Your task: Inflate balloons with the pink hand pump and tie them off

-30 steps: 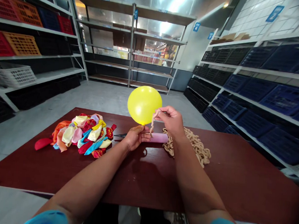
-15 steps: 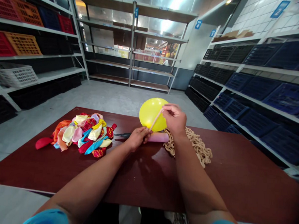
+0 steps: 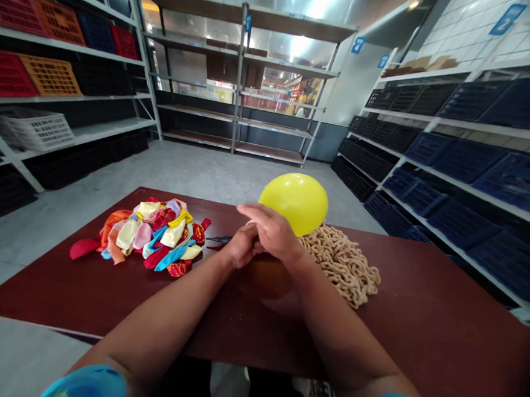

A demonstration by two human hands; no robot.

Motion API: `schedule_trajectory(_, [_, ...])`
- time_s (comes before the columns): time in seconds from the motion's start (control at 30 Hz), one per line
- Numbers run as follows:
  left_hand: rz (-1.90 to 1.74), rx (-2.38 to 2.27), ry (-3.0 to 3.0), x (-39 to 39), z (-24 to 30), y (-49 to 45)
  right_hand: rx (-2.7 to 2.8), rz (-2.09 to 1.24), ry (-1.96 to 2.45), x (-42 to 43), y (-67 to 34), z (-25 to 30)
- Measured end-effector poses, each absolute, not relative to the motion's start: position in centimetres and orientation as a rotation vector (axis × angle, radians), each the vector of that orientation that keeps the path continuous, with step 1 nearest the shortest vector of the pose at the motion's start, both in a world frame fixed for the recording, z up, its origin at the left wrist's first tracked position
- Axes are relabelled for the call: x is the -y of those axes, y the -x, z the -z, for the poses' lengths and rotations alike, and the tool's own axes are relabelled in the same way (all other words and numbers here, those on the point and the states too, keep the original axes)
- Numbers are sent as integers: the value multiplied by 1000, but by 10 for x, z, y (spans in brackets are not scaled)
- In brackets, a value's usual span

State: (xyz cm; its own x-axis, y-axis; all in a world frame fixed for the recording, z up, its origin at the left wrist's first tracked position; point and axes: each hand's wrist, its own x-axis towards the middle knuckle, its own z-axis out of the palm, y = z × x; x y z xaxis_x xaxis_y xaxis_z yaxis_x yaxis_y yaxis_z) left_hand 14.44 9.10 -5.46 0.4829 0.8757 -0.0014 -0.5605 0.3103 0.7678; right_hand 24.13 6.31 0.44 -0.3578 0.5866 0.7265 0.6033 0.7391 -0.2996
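Both hands meet over the middle of the dark red-brown table (image 3: 421, 306). My left hand (image 3: 242, 246) is closed, pinching at the neck side of an inflated yellow balloon (image 3: 294, 200). My right hand (image 3: 275, 232) lies over and against it, fingers pressed together and pointing left; what they hold is hidden. Behind the hands the balloon leans to the right. The black tip of a pump (image 3: 219, 239) sticks out left of my left hand, its pink barrel covered. A heap of tan cord (image 3: 346, 267) lies right of the balloon.
Limp balloons (image 3: 157, 236) in many colours are heaped on the table's left, a red balloon (image 3: 84, 248) at their edge. Crates (image 3: 51, 78) fill the left shelves and dark blue crates (image 3: 458, 157) the right ones. A metal rack (image 3: 239, 82) stands at the back.
My right hand has come down and left from the raised end of a thin tan strand onto my left hand. The balloon has swung right, and the strand is now hidden.
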Motion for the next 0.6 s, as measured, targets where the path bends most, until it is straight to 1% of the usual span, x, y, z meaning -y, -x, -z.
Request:
schedule_trajectory(0.07, [-903, -315, -702, -96, 51, -139, 1806, 81, 965, -62, -248, -7])
schedule_trajectory(0.13, [-897, -187, -580, -102, 48, -134, 1622, 134, 1037, -62, -254, -8])
schedule_trajectory(0.23, [-962, -115, -449, -111, 45, -127, 1552, 47, 1174, -66, -257, -2])
schedule_trajectory(0.3, [-989, -90, -394, -116, 44, -123, 1539, -172, 1299, -73, -256, 8])
schedule_trajectory(0.4, [-981, -47, -348, -117, 41, -121, 1387, -596, 1384, -86, -251, 27])
schedule_trajectory(0.5, [-903, 0, -326, -110, 35, -120, 1172, -953, 1274, -95, -247, 43])
schedule_trajectory(0.6, [-766, 12, -329, -100, 28, -119, 1083, -1203, 1075, -95, -243, 48])
